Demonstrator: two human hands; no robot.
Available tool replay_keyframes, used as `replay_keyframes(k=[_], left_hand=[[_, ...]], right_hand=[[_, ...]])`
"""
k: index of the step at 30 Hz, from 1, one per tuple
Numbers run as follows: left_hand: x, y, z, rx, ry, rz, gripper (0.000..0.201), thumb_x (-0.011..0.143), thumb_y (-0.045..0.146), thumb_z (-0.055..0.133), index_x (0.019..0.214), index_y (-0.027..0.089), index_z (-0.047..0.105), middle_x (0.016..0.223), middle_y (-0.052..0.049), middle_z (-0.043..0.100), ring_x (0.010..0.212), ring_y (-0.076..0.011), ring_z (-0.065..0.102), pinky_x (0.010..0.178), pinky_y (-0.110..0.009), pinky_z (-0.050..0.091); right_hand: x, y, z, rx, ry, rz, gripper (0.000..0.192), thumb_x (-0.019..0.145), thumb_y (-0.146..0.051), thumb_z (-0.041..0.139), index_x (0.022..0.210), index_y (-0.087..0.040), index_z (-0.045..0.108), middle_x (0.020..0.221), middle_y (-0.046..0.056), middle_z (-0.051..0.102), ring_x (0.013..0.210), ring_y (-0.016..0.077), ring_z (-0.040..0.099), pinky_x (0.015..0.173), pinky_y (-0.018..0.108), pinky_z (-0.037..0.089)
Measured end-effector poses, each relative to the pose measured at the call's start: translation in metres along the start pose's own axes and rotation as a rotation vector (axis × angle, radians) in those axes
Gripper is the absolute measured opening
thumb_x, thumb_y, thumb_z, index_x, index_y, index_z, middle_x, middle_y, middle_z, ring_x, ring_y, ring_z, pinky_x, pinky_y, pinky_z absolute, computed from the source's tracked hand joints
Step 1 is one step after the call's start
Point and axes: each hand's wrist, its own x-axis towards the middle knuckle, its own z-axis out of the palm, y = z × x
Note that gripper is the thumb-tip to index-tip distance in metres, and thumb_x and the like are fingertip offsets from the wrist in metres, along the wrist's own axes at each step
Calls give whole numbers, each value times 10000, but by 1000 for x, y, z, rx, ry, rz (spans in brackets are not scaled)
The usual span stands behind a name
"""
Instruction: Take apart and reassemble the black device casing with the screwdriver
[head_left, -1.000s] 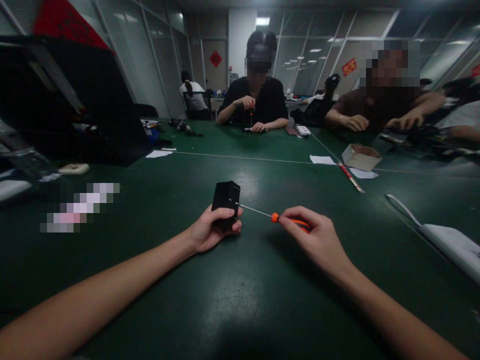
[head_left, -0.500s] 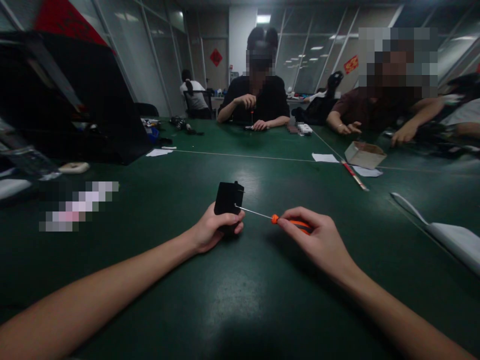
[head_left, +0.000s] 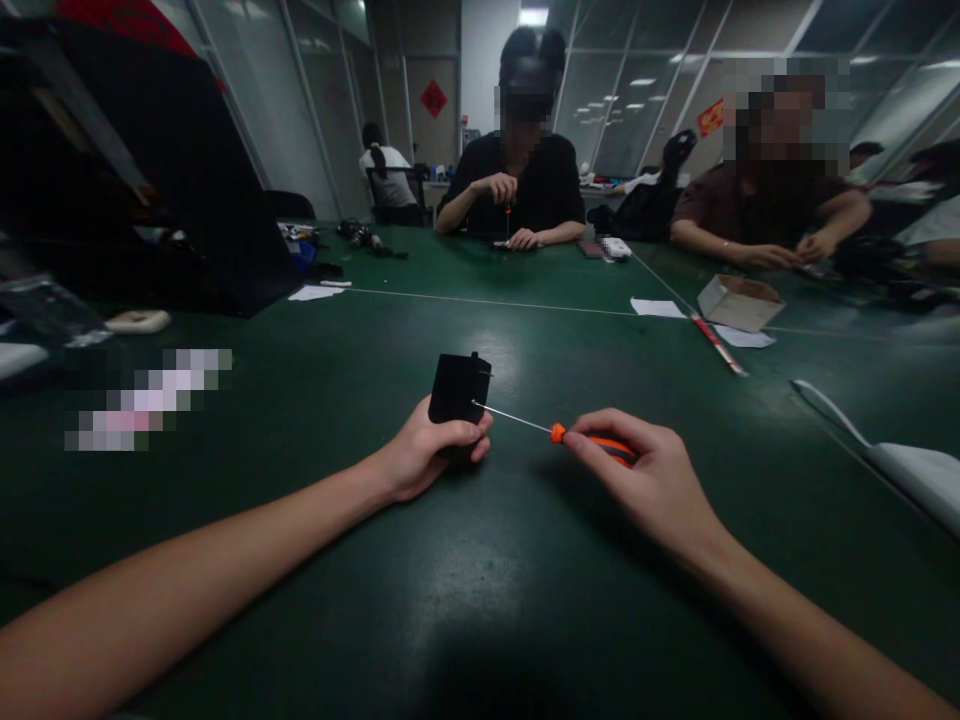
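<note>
Gripping black case in left hand, pinching screwdriver in right hand.

Case straight ahead at twelve o'clock, tilted up over green table, wrapped at six o'clock end by left fingers, with thumb across front. Screwdriver pointing in from four o'clock, with tip at case face; too small to tell whether seated. Case likely light, stiff, fairly smooth, so apt to twist or slip if pushed off-axis. Best held by side edges near six o'clock end, away from thin pin at two o'clock, probably easily bent.
</note>
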Motion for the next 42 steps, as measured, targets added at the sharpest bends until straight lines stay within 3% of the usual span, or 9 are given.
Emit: replay_keyframes(k=[42], left_hand=[[1,-2,1,30,18,19,150,732,189,641,832,131,546,783,-10,508,617,-119,506,614,-294,371]], right_hand=[[0,-1,1,14,9,-27,183,861,-370,668,853,-193,713,817,19,722,717,176,666,663,294,506]])
